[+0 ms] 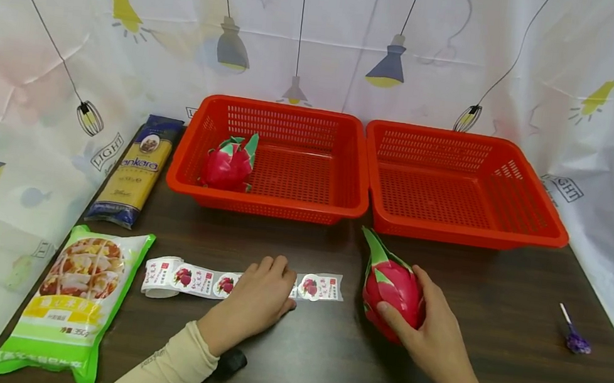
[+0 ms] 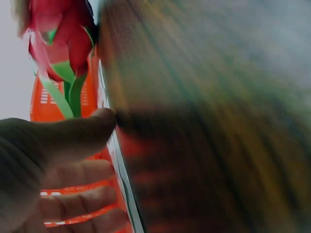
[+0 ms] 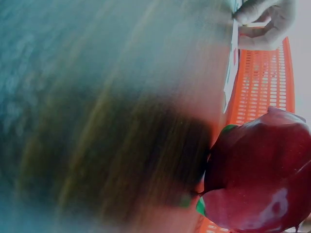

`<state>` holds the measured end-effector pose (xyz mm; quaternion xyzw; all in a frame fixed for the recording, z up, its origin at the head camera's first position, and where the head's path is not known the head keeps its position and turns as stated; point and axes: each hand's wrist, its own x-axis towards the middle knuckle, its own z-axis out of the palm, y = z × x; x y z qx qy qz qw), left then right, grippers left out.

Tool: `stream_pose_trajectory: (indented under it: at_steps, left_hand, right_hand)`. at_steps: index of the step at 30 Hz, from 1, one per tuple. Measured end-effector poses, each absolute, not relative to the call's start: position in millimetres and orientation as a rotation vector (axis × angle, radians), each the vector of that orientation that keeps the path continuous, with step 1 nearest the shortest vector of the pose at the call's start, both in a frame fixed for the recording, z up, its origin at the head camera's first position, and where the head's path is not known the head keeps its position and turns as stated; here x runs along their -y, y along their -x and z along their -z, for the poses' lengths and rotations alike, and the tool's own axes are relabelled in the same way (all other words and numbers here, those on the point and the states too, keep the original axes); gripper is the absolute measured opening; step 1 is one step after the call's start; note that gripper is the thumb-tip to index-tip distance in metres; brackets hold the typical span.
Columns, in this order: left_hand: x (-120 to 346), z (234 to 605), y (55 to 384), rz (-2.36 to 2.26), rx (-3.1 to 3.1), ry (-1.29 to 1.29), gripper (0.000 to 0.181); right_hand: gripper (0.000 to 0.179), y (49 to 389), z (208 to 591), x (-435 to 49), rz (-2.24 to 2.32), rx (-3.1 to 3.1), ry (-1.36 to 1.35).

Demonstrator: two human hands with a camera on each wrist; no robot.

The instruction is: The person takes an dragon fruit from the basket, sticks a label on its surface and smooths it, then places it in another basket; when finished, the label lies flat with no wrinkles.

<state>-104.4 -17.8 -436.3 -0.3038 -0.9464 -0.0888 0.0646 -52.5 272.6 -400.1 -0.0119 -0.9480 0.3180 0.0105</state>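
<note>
A pink dragon fruit (image 1: 394,288) with green leaf tips is on the dark table, held by my right hand (image 1: 440,338), thumb on its near side and fingers around the right. In the right wrist view the fruit (image 3: 262,174) fills the lower right corner. My left hand (image 1: 256,302) rests on a strip of stickers (image 1: 323,288) printed with dragon fruits, covering its middle. The strip's left end curls into a small roll (image 1: 162,276). In the left wrist view the left thumb (image 2: 73,133) and fingers touch the tabletop strip, seen edge-on.
Two red plastic baskets stand at the back; the left basket (image 1: 283,203) holds another dragon fruit (image 1: 228,165). Left of them lie a pasta pack (image 1: 135,172) and a green-and-white food bag (image 1: 68,310). A purple-wrapped lollipop (image 1: 576,341) lies at the right.
</note>
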Motion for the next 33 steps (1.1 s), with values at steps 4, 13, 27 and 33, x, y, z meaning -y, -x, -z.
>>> stream_pose_trajectory:
  at_steps: [4, 13, 27, 33]
  left_hand:
    - [17.3, 437.8, 105.3, 0.257, 2.843, 0.918, 0.031]
    - [20.5, 437.2, 108.2, 0.300, 2.858, 0.909, 0.024]
    - [32.2, 427.1, 110.4, 0.309, 2.888, 0.861, 0.008]
    - [42.1, 416.4, 105.5, 0.334, 2.835, 0.835, 0.007]
  right_hand:
    - [0.089, 52.6, 399.3, -273.2, -0.995, 2.945, 0.024]
    - [0.087, 56.3, 398.1, -272.9, -1.003, 2.945, 0.019]
    - [0.075, 65.2, 393.9, -272.7, -0.931, 2.917, -0.046]
    - [0.071, 69.8, 383.1, -265.6, -0.892, 2.764, -0.162]
